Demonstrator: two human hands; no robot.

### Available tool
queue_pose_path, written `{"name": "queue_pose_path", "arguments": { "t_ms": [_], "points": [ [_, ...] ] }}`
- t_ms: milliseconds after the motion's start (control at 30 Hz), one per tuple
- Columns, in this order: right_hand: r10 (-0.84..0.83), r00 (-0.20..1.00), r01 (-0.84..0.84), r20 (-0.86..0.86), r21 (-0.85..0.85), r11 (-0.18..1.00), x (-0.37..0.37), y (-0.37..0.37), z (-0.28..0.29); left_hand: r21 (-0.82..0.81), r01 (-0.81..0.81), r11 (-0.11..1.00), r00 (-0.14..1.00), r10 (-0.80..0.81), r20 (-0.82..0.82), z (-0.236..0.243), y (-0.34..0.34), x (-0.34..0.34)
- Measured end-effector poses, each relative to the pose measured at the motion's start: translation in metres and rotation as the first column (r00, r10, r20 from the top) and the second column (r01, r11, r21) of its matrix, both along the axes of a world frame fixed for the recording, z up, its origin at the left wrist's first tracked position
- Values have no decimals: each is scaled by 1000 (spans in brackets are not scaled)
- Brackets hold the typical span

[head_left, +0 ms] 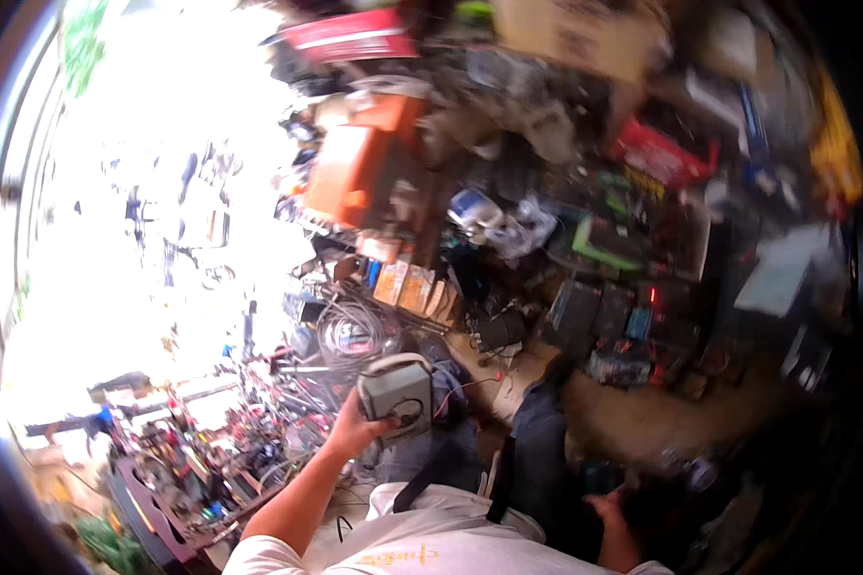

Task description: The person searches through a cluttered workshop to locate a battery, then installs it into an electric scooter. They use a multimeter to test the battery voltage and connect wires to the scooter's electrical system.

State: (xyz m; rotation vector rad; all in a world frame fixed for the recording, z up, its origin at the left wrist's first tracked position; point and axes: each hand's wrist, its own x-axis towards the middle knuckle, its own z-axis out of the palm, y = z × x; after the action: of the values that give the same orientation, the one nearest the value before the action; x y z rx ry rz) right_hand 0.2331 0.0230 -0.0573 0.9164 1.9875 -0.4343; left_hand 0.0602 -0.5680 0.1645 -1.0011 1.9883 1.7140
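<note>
My left hand [357, 428] is closed around the lower side of a grey box-shaped device [399, 385] and holds it up in front of my lap. The device has a pale band or handle along its top and a dark round part on its face; its exact kind is not clear. A thin red wire [470, 385] shows just right of it, and I cannot tell whether the two are joined. Low on the right, my right hand [606, 502] hangs beside my leg in dark shade. Blur and shadow hide its fingers and anything in them.
A workbench crowded with small tools and parts [230, 441] lies at the left. Coiled grey cable [350, 328] sits beyond the device. Farther back are an orange case [340, 172], a red box [666, 151] and dark battery-like boxes [594, 311]. Bright light washes out the upper left.
</note>
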Motion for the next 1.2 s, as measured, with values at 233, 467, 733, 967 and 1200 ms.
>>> {"name": "queue_pose_path", "arguments": {
  "t_ms": [233,467,733,967,1200],
  "points": [
    [523,852,-523,23,67,850,-129,-18,79,0,-623,782,777,618,-117,69,-92,113],
    [818,575,-810,8,152,567,-287,-166,163,-189,-901,389,431,770,-470,86,-123,235],
    [716,524,-837,-461,-121,534,-366,-339,229,-670,-669,323,628,727,-276,85,-217,275],
    [169,964,-265,-208,-823,502,-358,-539,337,-897,-343,278,669,743,-26,56,-269,287],
    [53,991,-123,-121,-991,48,-340,-687,399,-779,-531,332,600,797,-70,84,-236,297]
  ]
}}
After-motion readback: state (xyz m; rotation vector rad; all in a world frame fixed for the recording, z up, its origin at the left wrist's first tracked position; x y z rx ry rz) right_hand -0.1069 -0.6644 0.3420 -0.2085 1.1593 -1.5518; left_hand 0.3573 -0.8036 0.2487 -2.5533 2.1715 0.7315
